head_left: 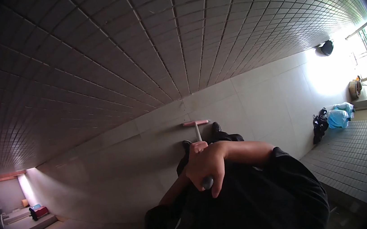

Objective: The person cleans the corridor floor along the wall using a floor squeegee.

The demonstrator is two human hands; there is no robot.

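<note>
Both my hands are closed around a long-handled broom or mop [198, 133], whose pink crossbar head rests on the floor near the wall. Its pale shaft runs up from the head to my grip. My right hand [209, 165] wraps the top of the handle, and the dark end cap pokes out beside the thumb. Lower down the shaft is my left hand [197, 148], partly hidden behind the right one. My dark shoes [216, 127] stand just behind the head, one on each side of the shaft. The bristles or pad under the head cannot be made out.
A tiled wall [184, 37] runs along the pale corridor floor [262, 92]. Light blue bags [338, 118] and a black bag [319, 126] lie by the right side. Farther off are a dark round object [327, 48] and a brown container [355, 89]. A red object [39, 212] sits on a step at left.
</note>
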